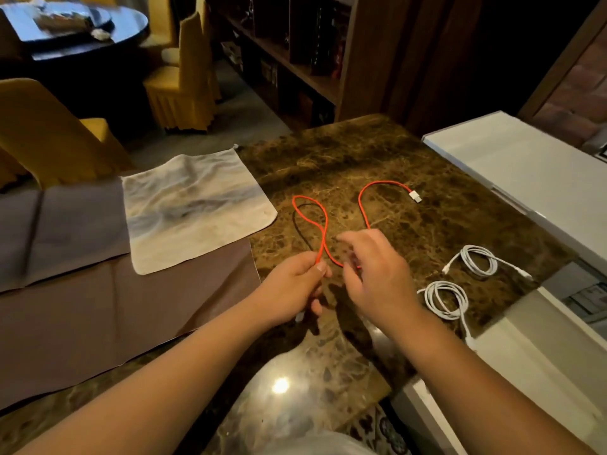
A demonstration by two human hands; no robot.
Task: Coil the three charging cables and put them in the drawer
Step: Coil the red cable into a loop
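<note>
A red charging cable lies looped on the brown marble counter, its white plug at the far right end. My left hand pinches the cable near its other end, with one loop rising beyond the fingers. My right hand hovers just right of it, fingers curled around the red strand. Two white cables lie coiled on the counter to the right: one farther away, one nearer to me. An open white drawer shows at the right edge.
A pale cloth lies left of the red cable, over a brown mat. A white cabinet top borders the counter on the right. Yellow-covered chairs and a dark round table stand beyond.
</note>
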